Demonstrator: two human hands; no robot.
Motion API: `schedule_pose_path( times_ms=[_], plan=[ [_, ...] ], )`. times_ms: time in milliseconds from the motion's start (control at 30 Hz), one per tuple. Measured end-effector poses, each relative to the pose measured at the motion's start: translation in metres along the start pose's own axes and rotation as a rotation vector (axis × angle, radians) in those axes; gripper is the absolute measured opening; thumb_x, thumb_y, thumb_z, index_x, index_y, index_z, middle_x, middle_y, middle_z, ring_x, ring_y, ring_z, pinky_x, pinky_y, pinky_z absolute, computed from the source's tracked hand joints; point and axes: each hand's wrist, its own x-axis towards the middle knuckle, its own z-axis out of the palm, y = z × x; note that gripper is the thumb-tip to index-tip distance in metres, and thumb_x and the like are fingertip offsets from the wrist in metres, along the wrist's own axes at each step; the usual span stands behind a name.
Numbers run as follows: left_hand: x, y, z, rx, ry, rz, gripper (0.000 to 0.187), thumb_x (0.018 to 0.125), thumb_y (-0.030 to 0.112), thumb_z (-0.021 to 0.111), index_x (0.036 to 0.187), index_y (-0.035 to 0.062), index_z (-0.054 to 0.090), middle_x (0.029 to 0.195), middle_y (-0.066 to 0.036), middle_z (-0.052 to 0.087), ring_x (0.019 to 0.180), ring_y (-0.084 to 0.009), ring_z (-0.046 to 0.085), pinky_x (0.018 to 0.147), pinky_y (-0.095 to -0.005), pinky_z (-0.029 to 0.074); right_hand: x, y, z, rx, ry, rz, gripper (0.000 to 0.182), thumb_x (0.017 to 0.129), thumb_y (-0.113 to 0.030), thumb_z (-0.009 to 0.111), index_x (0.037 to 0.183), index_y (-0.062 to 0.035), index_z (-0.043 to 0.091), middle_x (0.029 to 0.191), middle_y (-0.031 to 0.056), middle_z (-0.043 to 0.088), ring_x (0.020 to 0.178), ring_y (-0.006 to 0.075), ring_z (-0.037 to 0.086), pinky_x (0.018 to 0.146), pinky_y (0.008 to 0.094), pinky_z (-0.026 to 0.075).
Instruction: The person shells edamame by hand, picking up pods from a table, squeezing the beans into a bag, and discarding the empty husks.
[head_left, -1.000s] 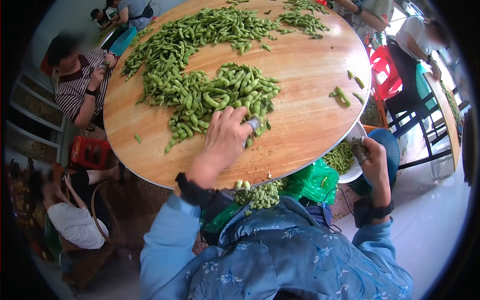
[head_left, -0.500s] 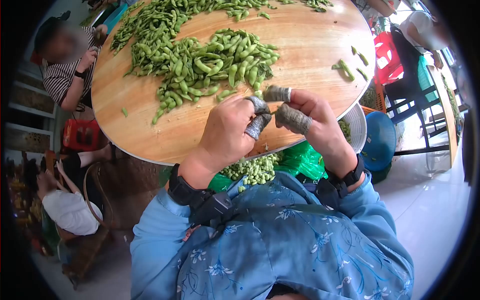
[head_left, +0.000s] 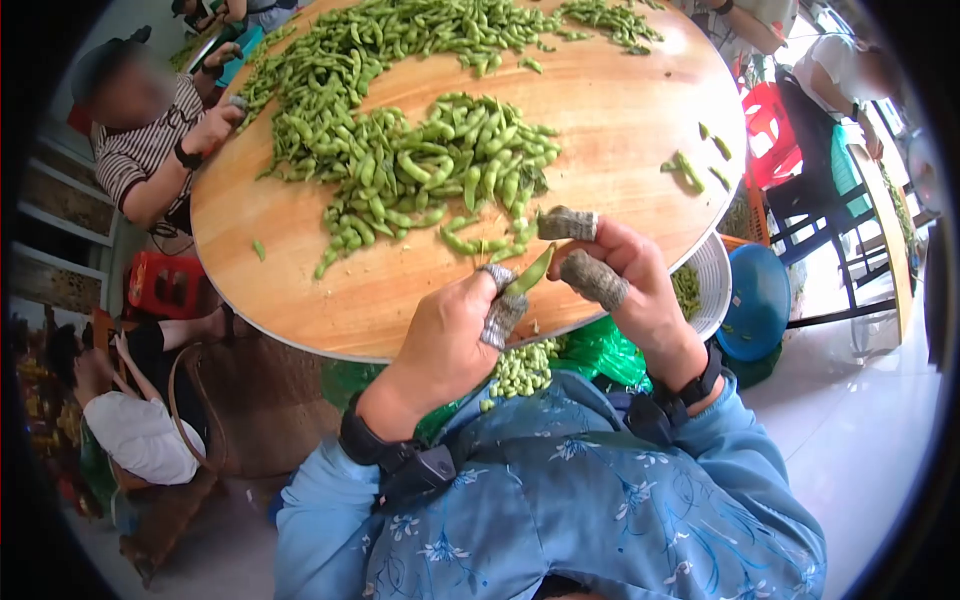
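Between the covered thumb and finger of my left hand (head_left: 447, 325) sits a green soybean pod (head_left: 531, 271), its tip pointing up and right. Grey knitted finger covers wrap the thumb and a finger of both hands. My right hand (head_left: 628, 275) is just right of the pod, thumb and index finger apart, and I see nothing between them. Beyond my hands a heap of soybean pods (head_left: 400, 165) lies on the round wooden table (head_left: 620, 120). Shelled green beans (head_left: 522, 370) rest below the table edge, above my lap, by a green plastic bag (head_left: 607, 346).
A white basket (head_left: 714, 290) and a blue basin (head_left: 755, 300) stand to the right. Several loose pods (head_left: 690, 172) lie near the table's right side. A person in a striped shirt (head_left: 150, 155) works at the left edge. Red stools (head_left: 170, 284) stand around.
My hands have moved apart and slightly down in view. A whole pod now shows in my left hand. The person at the left has reached toward the heap.
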Motion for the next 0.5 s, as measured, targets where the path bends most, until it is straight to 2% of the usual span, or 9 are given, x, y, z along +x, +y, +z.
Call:
schedule_pose_path(
  times_ms=[100,233,300,433,500],
  plan=[
    [-0.001,0.002,0.002,0.324,0.213,0.243,0.014,0.076,0.004,0.057,0.087,-0.0003,0.052,0.071,-0.016,0.054,0.066,-0.0373,0.052,0.057,-0.0391,0.042,-0.008,-0.01,-0.003,-0.008,-0.053,0.219,0.028,0.086,-0.011,0.055,0.109,0.0037,0.053,0.096,0.0034,0.059,0.089,0.0076,0.053,0.081,0.0229,0.042],
    [-0.003,0.003,0.003,0.477,0.182,0.296,0.016,0.071,0.003,0.058,0.085,0.0001,0.052,0.074,-0.015,0.054,0.068,-0.0349,0.053,0.057,-0.0409,0.041,-0.012,-0.006,0.0,-0.019,-0.108,0.282,0.023,0.088,-0.018,0.054,0.099,0.0015,0.058,0.088,0.0009,0.06,0.081,0.0056,0.052,0.071,0.0212,0.042],
    [-0.005,0.005,0.002,0.562,0.182,0.324,0.018,0.065,0.003,0.058,0.082,0.0006,0.052,0.076,-0.015,0.053,0.07,-0.0339,0.051,0.058,-0.0423,0.04,-0.011,-0.008,0.004,-0.058,-0.084,0.309,0.023,0.088,-0.021,0.054,0.094,0.0001,0.059,0.083,0.0002,0.06,0.077,0.0054,0.051,0.067,0.0205,0.041],
    [-0.006,0.003,0.001,0.614,0.166,0.33,0.023,0.059,0.001,0.057,0.081,0.0008,0.052,0.077,-0.014,0.052,0.07,-0.033,0.05,0.059,-0.0415,0.04,-0.011,-0.007,0.007,-0.034,-0.082,0.3,0.023,0.087,-0.022,0.054,0.094,0.0,0.06,0.081,0.0006,0.06,0.075,0.0058,0.052,0.067,0.0209,0.041],
    [-0.006,0.005,0.0,0.656,0.146,0.337,0.02,0.056,0.002,0.055,0.072,0.0036,0.046,0.075,-0.011,0.049,0.07,-0.0282,0.05,0.058,-0.0396,0.04,-0.011,-0.004,0.007,-0.008,-0.075,0.282,0.024,0.087,-0.022,0.054,0.093,0.0001,0.06,0.081,0.0011,0.061,0.075,0.0062,0.052,0.067,0.0212,0.041]
  ],
)
